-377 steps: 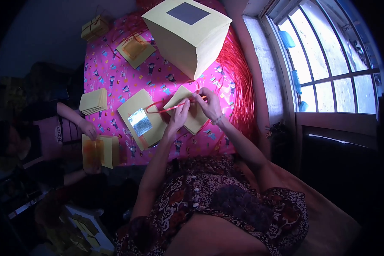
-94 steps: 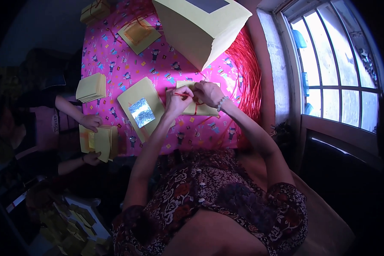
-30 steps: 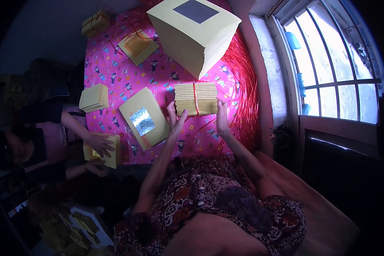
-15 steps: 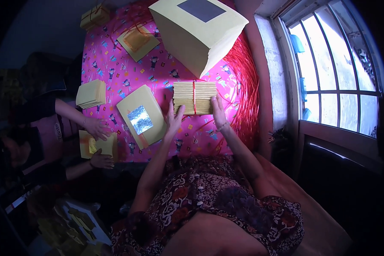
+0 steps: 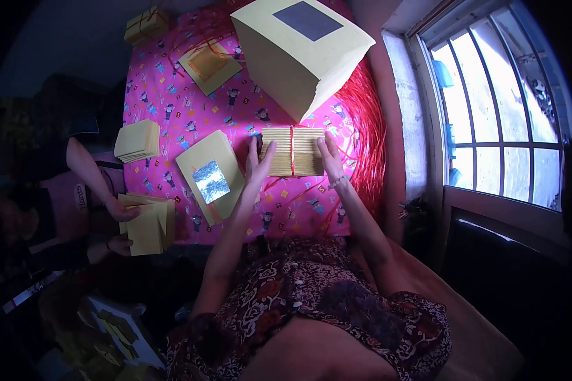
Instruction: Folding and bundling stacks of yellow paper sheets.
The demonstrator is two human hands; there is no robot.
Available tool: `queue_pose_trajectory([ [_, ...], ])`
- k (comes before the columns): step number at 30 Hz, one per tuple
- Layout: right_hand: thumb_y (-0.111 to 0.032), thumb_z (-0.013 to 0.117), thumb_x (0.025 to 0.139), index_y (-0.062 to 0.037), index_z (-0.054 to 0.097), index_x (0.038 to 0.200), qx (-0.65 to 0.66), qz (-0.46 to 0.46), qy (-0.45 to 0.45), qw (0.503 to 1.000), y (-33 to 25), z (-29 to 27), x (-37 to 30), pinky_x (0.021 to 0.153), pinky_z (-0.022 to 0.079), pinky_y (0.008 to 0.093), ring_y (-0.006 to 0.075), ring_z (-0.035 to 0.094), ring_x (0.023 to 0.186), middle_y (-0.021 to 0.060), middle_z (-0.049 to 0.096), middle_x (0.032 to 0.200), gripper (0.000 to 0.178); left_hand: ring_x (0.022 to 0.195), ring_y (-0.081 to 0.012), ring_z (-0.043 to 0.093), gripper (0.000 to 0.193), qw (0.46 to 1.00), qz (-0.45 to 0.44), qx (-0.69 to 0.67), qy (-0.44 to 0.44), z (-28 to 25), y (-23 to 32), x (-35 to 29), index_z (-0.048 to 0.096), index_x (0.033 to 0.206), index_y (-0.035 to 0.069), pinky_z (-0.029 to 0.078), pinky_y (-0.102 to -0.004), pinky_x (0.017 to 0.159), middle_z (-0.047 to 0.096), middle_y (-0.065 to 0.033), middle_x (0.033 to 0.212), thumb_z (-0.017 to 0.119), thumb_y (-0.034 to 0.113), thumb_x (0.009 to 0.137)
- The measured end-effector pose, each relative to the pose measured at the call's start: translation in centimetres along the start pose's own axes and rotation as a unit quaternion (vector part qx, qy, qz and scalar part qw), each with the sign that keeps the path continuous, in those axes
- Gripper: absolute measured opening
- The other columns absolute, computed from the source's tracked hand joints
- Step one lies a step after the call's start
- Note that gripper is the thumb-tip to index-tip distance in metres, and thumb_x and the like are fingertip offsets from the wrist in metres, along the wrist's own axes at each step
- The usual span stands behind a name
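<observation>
A bundle of folded yellow paper (image 5: 307,152) lies on the pink table cover, its layered folds facing up. Around its middle runs a red string (image 5: 292,149). My left hand (image 5: 258,160) grips the bundle's left end, thumb on the near side and fingers around the end. My right hand (image 5: 330,159) presses against the right end, thumb resting at the edge. Left of my left hand is a flat yellow paper stack (image 5: 187,160) with a silver foil square (image 5: 211,181) on top.
A tall yellow paper stack (image 5: 286,70) stands beyond the bundle, with loose red strings (image 5: 367,146) along the right. Other stacks include a foil-topped one (image 5: 230,81), a small one (image 5: 137,141) and a tied one (image 5: 145,26). A co-worker's hand (image 5: 122,209) handles yellow papers (image 5: 149,235).
My hands stay at the bundle's two ends, and the view has shifted slightly. The co-worker's hands have gone from lying flat on papers to lifting and parting them.
</observation>
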State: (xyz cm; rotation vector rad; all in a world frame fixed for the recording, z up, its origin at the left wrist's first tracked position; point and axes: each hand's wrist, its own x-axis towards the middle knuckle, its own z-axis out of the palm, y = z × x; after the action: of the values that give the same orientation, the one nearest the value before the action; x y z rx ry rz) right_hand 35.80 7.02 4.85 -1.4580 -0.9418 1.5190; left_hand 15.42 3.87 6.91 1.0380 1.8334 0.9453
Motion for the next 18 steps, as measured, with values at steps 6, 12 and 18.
queue_pose_trajectory([
  [6, -0.032, 0.047, 0.096, -0.0010, 0.036, 0.135, -0.052, -0.049, -0.050, 0.996, -0.7, 0.7, 3.0, 0.100, 0.036, 0.0332, 0.0230, 0.047, 0.115, 0.0183, 0.050, 0.124, 0.051, 0.118, -0.0348, 0.051, 0.061, 0.997, -0.056, 0.011, -0.060, 1.1, 0.7, 3.0, 0.025, 0.144, 0.018, 0.041, -0.0390, 0.095, 0.053, -0.0209, 0.126, 0.042, 0.049, 0.094],
  [12, -0.034, 0.044, 0.098, -0.0026, 0.040, 0.132, -0.049, -0.041, -0.038, 0.997, -0.8, 0.6, 2.3, 0.095, 0.039, 0.0323, 0.0196, 0.051, 0.106, 0.0131, 0.055, 0.114, 0.047, 0.117, -0.0320, 0.052, 0.060, 0.996, -0.065, -0.015, -0.065, 0.7, 1.8, 2.4, 0.025, 0.144, 0.014, 0.041, -0.0373, 0.095, 0.053, -0.0200, 0.126, 0.043, 0.045, 0.095],
  [18, -0.035, 0.039, 0.099, -0.0049, 0.044, 0.123, -0.066, -0.070, -0.071, 0.993, -0.6, 0.3, 3.1, 0.091, 0.040, 0.0317, 0.0185, 0.051, 0.101, 0.0116, 0.055, 0.106, 0.039, 0.110, -0.0305, 0.056, 0.064, 0.999, -0.005, 0.005, -0.036, 1.2, 1.5, 3.0, 0.032, 0.139, 0.008, 0.043, -0.0365, 0.092, 0.057, -0.0201, 0.119, 0.050, 0.047, 0.092],
])
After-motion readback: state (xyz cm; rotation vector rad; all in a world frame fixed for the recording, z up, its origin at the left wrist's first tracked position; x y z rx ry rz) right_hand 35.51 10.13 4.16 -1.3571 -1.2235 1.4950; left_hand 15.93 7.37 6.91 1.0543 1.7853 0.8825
